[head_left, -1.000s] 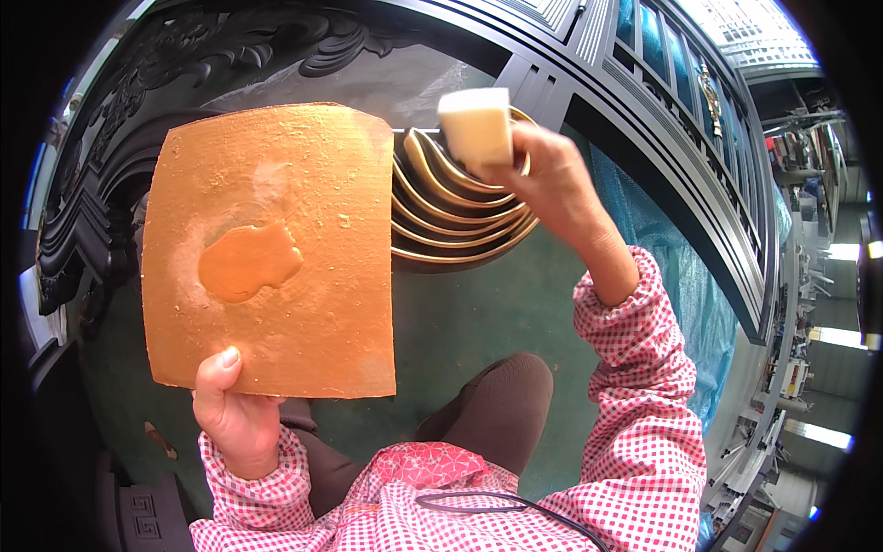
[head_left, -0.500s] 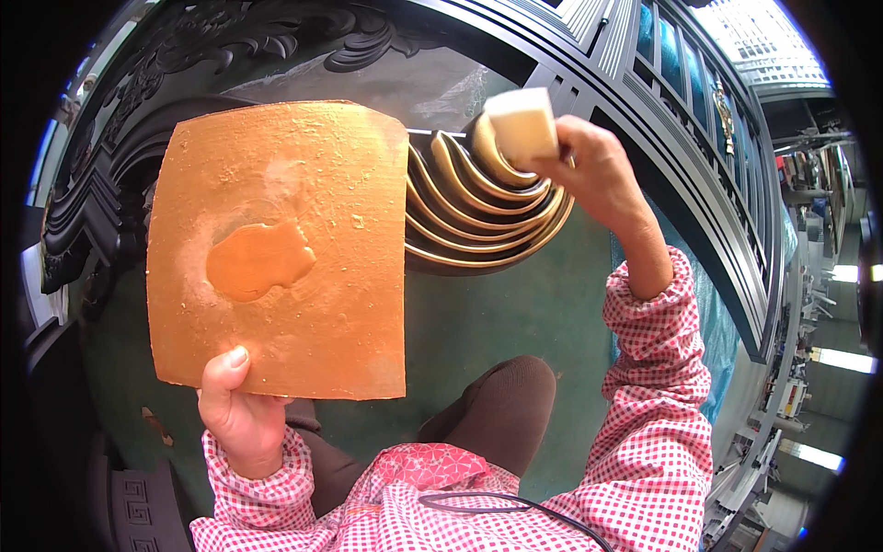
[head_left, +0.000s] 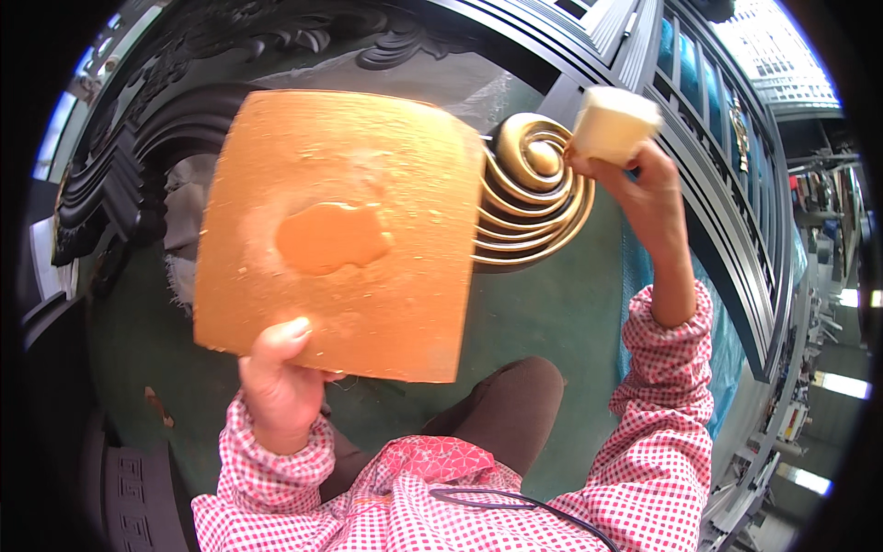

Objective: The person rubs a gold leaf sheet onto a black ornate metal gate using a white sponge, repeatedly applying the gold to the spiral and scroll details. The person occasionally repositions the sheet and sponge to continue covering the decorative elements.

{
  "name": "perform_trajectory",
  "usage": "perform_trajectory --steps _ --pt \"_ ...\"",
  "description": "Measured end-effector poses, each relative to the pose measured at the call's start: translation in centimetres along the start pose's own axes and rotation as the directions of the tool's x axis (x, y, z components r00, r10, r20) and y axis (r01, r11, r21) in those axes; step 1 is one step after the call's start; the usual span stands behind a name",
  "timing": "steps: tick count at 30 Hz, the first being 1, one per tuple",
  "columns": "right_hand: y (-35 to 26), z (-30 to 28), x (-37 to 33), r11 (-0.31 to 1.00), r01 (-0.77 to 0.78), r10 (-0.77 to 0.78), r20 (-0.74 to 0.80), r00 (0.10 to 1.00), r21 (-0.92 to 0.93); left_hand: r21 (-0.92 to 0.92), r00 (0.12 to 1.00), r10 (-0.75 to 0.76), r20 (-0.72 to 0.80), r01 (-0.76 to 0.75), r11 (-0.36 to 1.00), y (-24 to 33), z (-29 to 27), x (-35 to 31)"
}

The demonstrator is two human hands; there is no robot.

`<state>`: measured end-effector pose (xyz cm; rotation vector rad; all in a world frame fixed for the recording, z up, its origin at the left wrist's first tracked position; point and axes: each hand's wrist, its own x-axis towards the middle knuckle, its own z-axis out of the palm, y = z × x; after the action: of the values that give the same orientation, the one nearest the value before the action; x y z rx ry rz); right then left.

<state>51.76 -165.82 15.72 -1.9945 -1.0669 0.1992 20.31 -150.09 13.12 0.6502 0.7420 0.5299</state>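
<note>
My left hand point(head_left: 285, 377) grips the lower edge of a gold-coated board point(head_left: 340, 156), its thumb lying on the face. A puddle of gold paint point(head_left: 333, 239) spreads over the board's middle. My right hand point(head_left: 644, 189) is closed on a cream sponge block point(head_left: 618, 124), slightly blurred, held up away from the board. Just left of the sponge is a carved scroll point(head_left: 543, 158), dark with gold on its spiral and curved ridges. The board covers the scroll's left part.
Black carved moulding point(head_left: 184, 120) curves along the upper left. A dark slatted frame point(head_left: 717, 193) runs down the right, with blue plastic sheeting point(head_left: 727, 368) by it. A dark panel with a key pattern point(head_left: 129, 497) stands at lower left. The floor point(head_left: 524, 313) is green.
The board and my left hand have moved right and slightly up. My right hand has carried the sponge right, off the scroll's top, so the whole spiral now shows.
</note>
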Motion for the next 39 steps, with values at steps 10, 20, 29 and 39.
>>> perform_trajectory --steps 10,20,29,39 --pt "-8.3 5.0 -0.8 0.962 0.266 -0.273 0.136 0.952 0.066 0.080 0.973 -0.145 0.178 0.133 0.988 -1.7 1.7 0.2" --pt "-7.9 3.8 -1.7 0.859 0.443 -0.360 0.312 0.879 -0.257 0.117 0.980 -0.100 0.172 0.081 0.990 -1.7 1.7 0.4" --pt "-9.0 4.3 -2.4 0.843 0.532 -0.492 0.291 0.820 -0.075 0.000 0.994 -0.084 0.075 0.084 0.996 -1.4 2.1 0.3" --pt "0.1 2.3 0.8 0.916 0.271 -0.237 0.144 0.961 -0.296 -0.170 0.959 0.134 0.248 -0.094 0.981 1.0 -0.9 0.9"
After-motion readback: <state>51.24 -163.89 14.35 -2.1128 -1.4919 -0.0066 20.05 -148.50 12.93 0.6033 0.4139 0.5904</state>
